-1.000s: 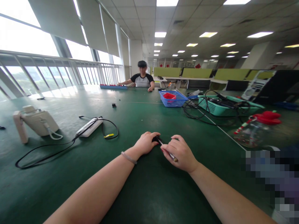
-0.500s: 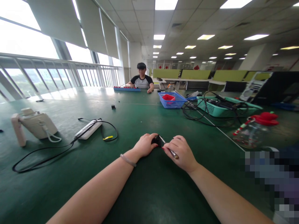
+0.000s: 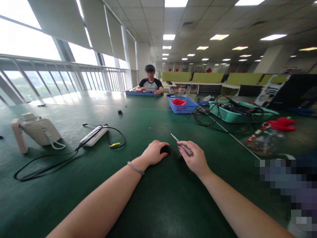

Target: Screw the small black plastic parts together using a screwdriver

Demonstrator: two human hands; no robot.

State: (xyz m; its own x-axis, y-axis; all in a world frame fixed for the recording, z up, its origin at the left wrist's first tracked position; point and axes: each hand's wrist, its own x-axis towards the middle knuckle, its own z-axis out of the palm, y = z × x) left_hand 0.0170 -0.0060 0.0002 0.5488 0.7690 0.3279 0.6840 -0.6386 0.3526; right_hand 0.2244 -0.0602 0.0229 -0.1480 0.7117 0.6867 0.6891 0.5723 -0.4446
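Note:
My left hand [image 3: 154, 153] rests on the green table with its thumb and fingers closed around a small black block-like part [image 3: 164, 150]. Much of that part is covered by the fingers. A little to the right, my right hand [image 3: 195, 158] grips a slim screwdriver [image 3: 185, 149] by its handle. Its pale, thin shaft points up and to the left, apart from the black part. Beneath the right fingers lies a small dark piece [image 3: 180, 156], too hidden to name.
A white power bank [image 3: 95, 137] with a black cable lies left, beside a beige device [image 3: 41, 131]. Ahead are a blue basket [image 3: 183, 107], a teal basket [image 3: 230, 115] with cables, and a red-lidded jar [image 3: 264, 140] at right. A person [image 3: 150, 86] sits across the table.
My right hand has drawn the screwdriver away from the black part, rightward, and its shaft now shows. The left hand keeps its place. Across the table, the person's blue tray has shifted right.

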